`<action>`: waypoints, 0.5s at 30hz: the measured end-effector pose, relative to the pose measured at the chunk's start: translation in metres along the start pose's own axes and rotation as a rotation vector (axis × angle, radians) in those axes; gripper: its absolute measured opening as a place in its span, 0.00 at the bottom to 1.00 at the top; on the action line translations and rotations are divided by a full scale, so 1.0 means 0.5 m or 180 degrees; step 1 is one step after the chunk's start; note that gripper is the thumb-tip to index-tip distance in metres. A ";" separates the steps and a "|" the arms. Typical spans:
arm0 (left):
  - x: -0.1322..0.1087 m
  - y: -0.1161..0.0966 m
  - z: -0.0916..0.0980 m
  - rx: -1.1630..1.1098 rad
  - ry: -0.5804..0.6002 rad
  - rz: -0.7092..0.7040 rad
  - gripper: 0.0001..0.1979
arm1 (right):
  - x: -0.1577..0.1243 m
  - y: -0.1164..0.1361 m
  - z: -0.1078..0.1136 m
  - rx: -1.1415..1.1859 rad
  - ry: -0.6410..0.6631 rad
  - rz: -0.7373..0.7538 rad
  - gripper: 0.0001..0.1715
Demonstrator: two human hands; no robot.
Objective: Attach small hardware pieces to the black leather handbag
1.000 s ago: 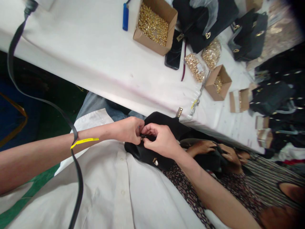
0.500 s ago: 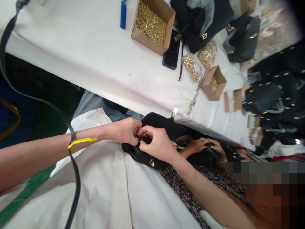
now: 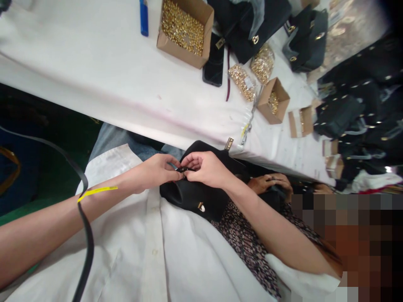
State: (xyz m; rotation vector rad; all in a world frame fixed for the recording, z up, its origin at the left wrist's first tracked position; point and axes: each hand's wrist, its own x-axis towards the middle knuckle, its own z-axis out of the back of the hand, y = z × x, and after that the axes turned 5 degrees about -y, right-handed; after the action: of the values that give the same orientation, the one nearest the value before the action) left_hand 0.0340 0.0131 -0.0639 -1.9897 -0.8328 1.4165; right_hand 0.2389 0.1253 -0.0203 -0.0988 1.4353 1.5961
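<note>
A black handbag (image 3: pixel 189 195) with a gold turn-lock (image 3: pixel 201 206) rests against my lap and the white shirt, its flap raised toward the table edge. A gold clasp plate (image 3: pixel 229 144) sits at the flap's tip. My left hand (image 3: pixel 162 170) is closed, thumb and fingers pinching one end of a small black strip (image 3: pixel 184 170) with shiny spots at the side of the bag. From the other side my right hand (image 3: pixel 204 168) pinches the same strip, fingertips nearly meeting the left ones. The strip's exact kind is hidden by the fingers.
On the white table (image 3: pixel 103 75) stand a cardboard box (image 3: pixel 184 58) of gold fittings, a blue lighter (image 3: pixel 144 19), a phone (image 3: pixel 213 71) and bags of fittings (image 3: pixel 242 82). Several black handbags (image 3: pixel 307 42) lie to the right. A co-worker's hands (image 3: pixel 270 182) are close by.
Both hands have risen slightly from the bag, and the black strip now shows between the fingertips. More of the bag's front is visible. The whole view has shifted a little.
</note>
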 end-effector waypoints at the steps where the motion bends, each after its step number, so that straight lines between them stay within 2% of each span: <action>1: 0.001 -0.001 0.001 -0.0037 -0.0029 0.0066 0.22 | 0.004 0.002 0.003 0.0013 0.0073 0.0036 0.17; 7: 0.009 -0.017 -0.001 -0.0371 -0.0046 0.0518 0.21 | 0.016 0.006 0.018 -0.0037 0.0382 0.0397 0.19; 11: -0.002 -0.026 -0.005 -0.0376 -0.0153 0.0601 0.24 | 0.010 0.012 0.021 -0.0454 0.0341 0.0601 0.17; 15: -0.009 -0.023 -0.005 -0.0421 -0.0079 0.0596 0.25 | 0.002 0.018 0.025 -0.0553 0.0352 0.0607 0.19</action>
State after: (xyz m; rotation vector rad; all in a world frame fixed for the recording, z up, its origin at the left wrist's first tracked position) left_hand 0.0333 0.0169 -0.0519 -2.2031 -0.7858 1.5278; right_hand 0.2387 0.1374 -0.0107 -0.1574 1.4219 1.8969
